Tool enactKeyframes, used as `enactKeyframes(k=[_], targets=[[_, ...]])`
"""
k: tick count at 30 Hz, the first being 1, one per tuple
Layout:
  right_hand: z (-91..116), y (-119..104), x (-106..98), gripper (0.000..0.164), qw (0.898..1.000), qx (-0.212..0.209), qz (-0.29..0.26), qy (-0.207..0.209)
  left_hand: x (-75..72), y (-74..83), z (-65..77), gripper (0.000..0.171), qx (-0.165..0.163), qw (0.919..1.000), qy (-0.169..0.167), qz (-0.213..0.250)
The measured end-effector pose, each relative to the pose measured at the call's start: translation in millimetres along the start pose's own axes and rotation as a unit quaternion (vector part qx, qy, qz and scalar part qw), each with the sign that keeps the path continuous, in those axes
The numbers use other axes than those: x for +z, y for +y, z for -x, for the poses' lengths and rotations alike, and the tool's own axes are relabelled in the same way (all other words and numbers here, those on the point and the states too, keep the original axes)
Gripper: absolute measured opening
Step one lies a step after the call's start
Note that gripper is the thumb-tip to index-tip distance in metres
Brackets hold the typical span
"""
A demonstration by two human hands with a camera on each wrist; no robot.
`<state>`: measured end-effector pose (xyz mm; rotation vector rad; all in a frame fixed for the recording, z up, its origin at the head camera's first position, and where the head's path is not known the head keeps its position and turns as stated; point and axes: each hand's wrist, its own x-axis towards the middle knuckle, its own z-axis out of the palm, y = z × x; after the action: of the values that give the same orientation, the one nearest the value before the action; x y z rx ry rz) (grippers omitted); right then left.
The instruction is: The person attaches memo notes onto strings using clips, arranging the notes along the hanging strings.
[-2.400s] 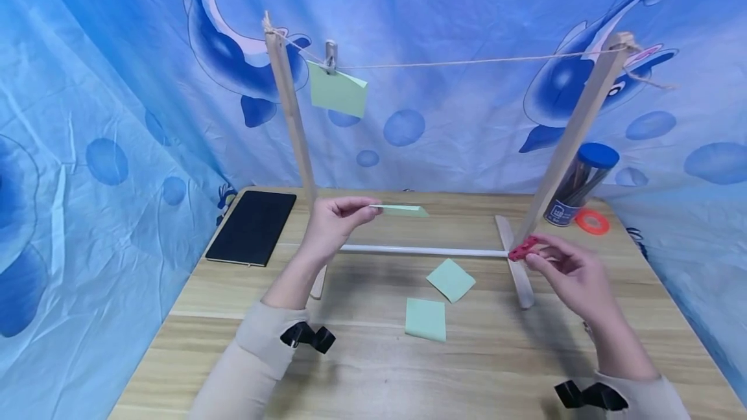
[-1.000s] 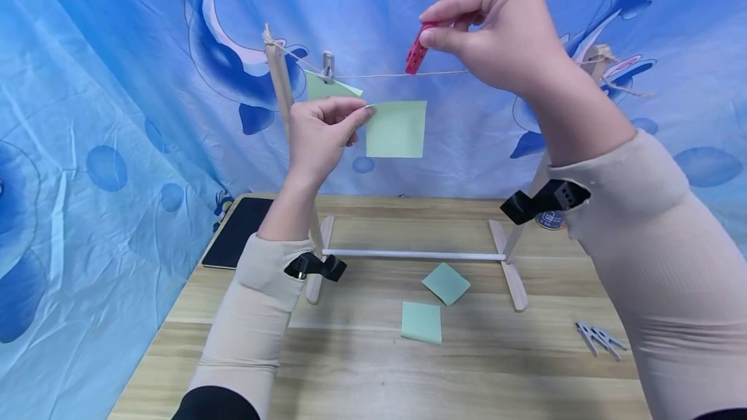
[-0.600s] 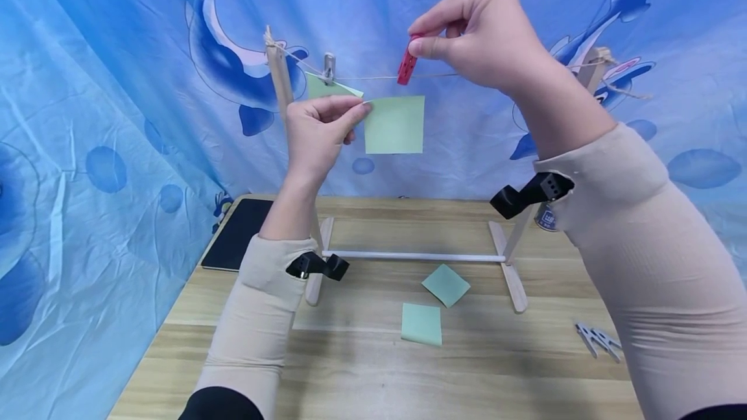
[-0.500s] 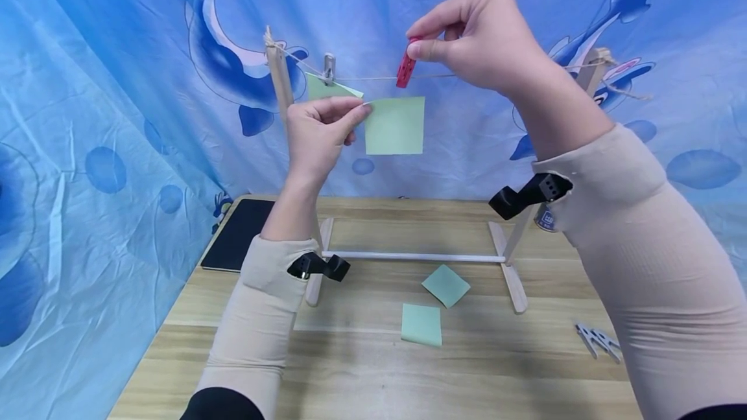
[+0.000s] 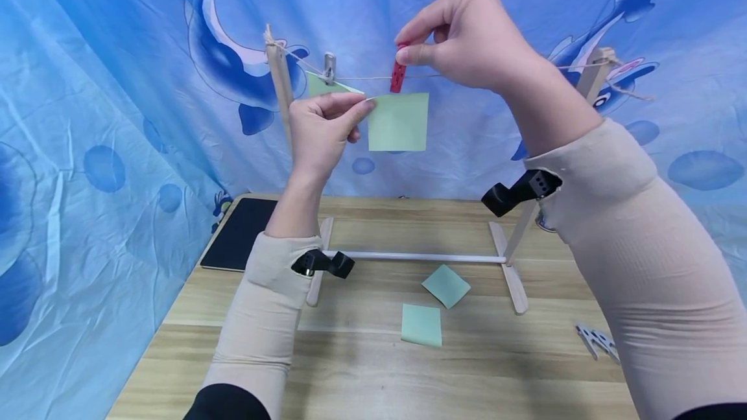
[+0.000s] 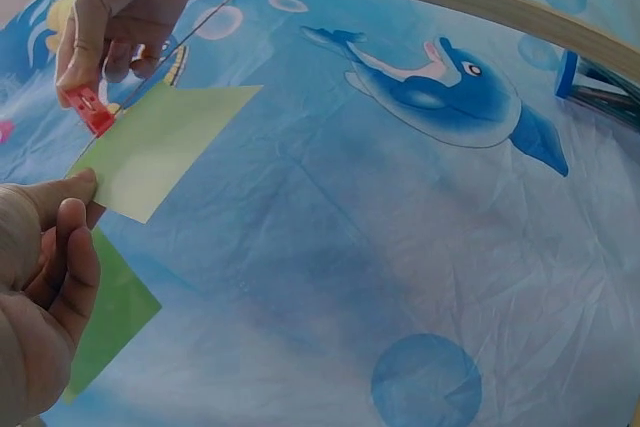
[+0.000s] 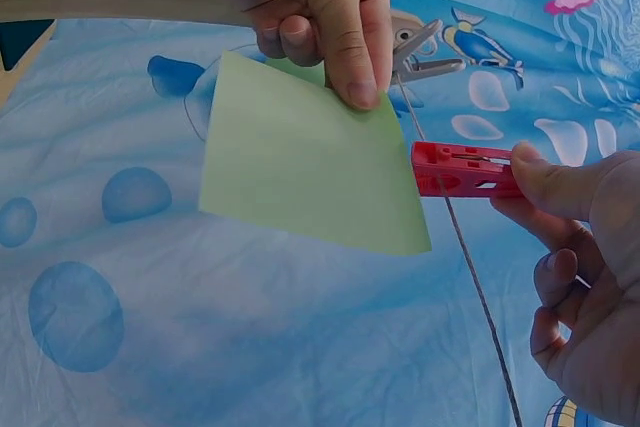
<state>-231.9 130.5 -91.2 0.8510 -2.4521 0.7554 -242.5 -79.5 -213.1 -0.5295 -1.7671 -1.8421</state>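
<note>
In the head view, the left hand (image 5: 320, 128) has its grip pinched on the upper left corner of a light green sticky note (image 5: 399, 125). The right hand (image 5: 473, 44) pinches a red clothespin (image 5: 397, 76) at the twine (image 5: 364, 78), above the note's top edge. Two green notes (image 5: 446, 286) lie on the tabletop (image 5: 362, 374).

The left wrist view shows the clothespin beside the note.

In the right wrist view, twine crosses near the clothespin's tip; whether tip touches paper is unclear.

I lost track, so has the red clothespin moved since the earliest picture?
Yes: in the head view the red clothespin, pinched by the right hand, has gone up and left, from low near the right wooden post to the string.
</note>
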Motion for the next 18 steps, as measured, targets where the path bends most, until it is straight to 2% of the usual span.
enactKeyframes(k=[6, 18], targets=[[1.1, 0.4, 0.1, 0.018, 1.0, -0.007, 0.008, -0.01, -0.6, 1.2, -1.2, 0.023, -0.012, 0.9999, 0.002, 0.009], [2.3, 6.0, -2.8, 0.018, 0.999, -0.02, 0.017, -0.021, -0.4, 2.6, -4.3, 0.013, -0.027, 0.9991, -0.011, 0.03]])
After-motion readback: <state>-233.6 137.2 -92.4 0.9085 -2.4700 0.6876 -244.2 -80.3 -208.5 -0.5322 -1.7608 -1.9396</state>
